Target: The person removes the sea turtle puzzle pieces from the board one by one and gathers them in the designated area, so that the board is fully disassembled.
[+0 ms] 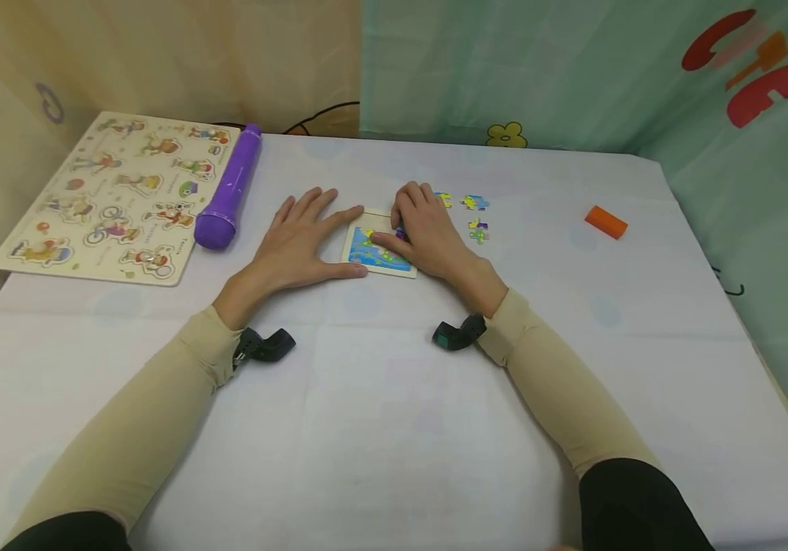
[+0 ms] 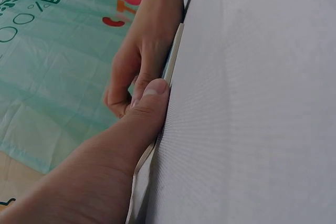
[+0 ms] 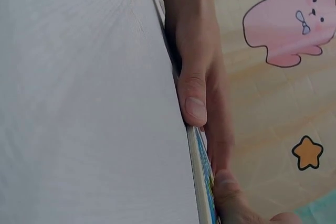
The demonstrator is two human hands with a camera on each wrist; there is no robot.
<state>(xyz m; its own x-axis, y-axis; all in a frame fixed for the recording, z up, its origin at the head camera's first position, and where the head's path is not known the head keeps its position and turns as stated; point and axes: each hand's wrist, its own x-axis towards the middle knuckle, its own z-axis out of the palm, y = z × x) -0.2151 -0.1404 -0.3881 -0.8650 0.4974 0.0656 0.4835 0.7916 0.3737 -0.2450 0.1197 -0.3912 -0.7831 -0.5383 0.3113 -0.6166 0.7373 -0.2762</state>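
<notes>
A small jigsaw puzzle board (image 1: 382, 270) with a pale frame and a blue picture lies on the table between the hands. My left hand (image 1: 301, 241) lies flat at its left side, fingers straight and spread, thumb along the front-left corner. In the left wrist view the left thumb (image 2: 152, 98) rests against the board's edge. Over the right part of the board, my right hand (image 1: 431, 233) has curled fingers and pinches a purple puzzle piece (image 1: 401, 233), mostly hidden by the fingers. Just right of that hand lie loose pieces, a yellow-blue one (image 1: 474, 202) and a green-purple one (image 1: 479, 230).
A large wooden board (image 1: 101, 191) with pictures of figures lies at the back left, a purple toy microphone (image 1: 229, 191) along its right edge. An orange block (image 1: 606, 222) sits on the right of the white-covered table (image 1: 380, 428). Curtains hang behind.
</notes>
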